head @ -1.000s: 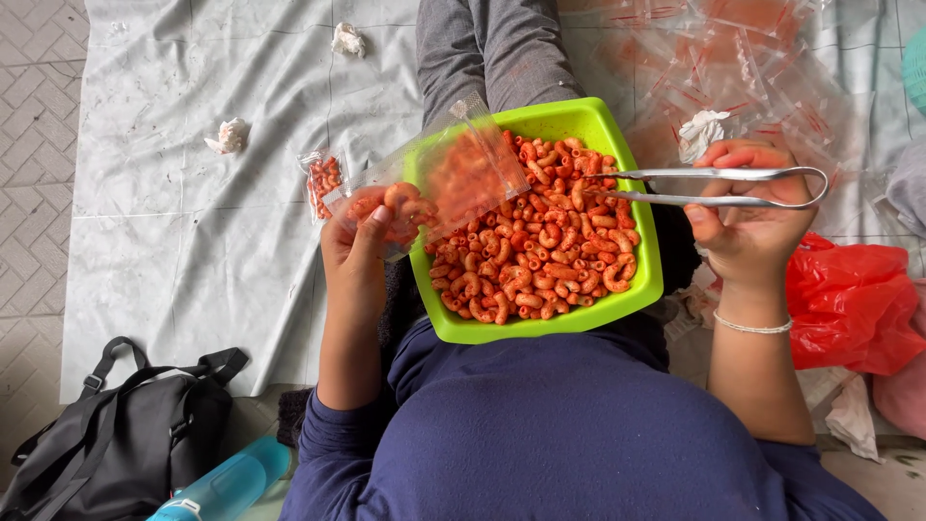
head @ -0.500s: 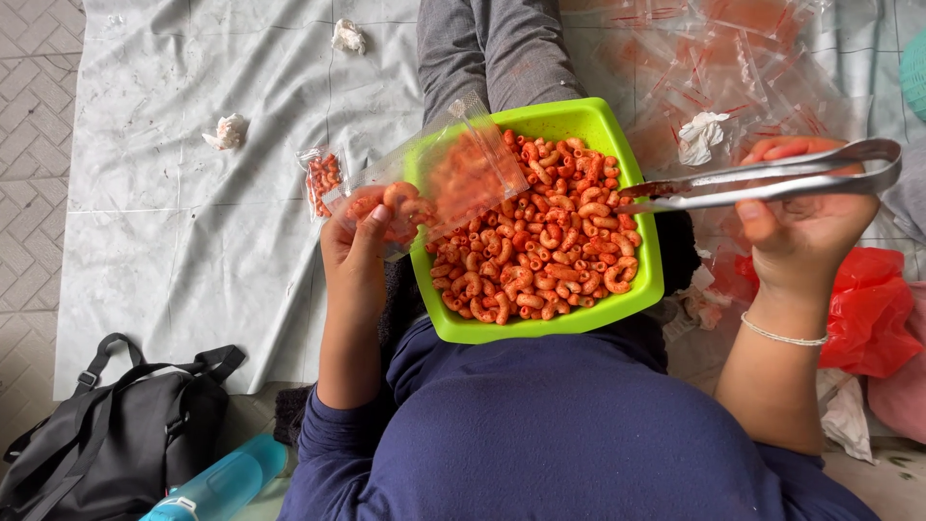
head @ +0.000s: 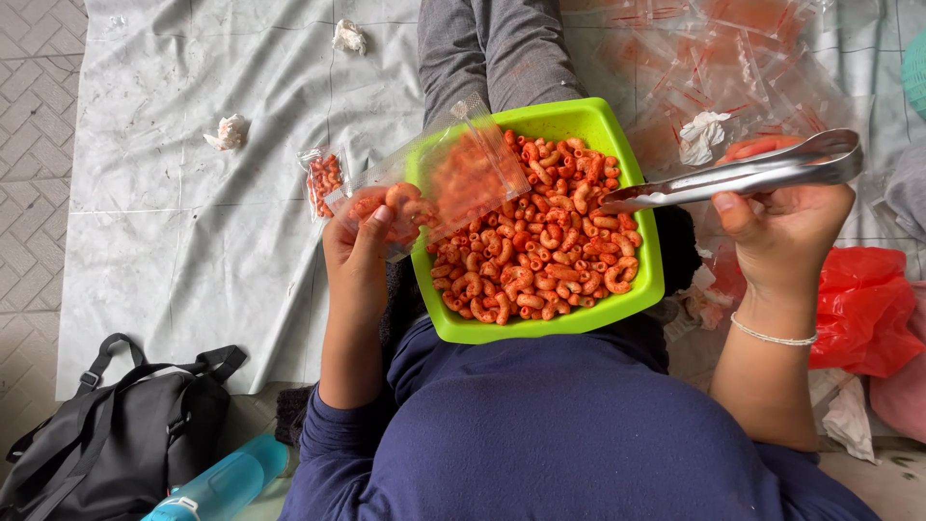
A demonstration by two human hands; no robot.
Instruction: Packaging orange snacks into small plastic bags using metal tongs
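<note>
Our left hand (head: pixel 362 246) pinches a clear bag (head: pixel 444 183), partly filled, tilted over the green tub (head: pixel 632 289). Right hand (head: pixel 786 227) squeezes steel tongs (head: pixel 743 174) shut, empty-tipped. A sagging bag mouth could spill the orange curls (head: pixel 535 260).

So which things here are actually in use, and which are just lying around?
In use: left hand holding clear bag; right hand holding tongs; green tray of snacks.
Lying about: black bag, blue bottle, tissues, red bag.

I see orange-red macaroni snacks (head: pixel 540 256) in a lime-green bowl (head: pixel 617 125). At three o'clock lie silver tongs (head: pixel 743 176); at eight, a black bag (head: pixel 116 434).
</note>
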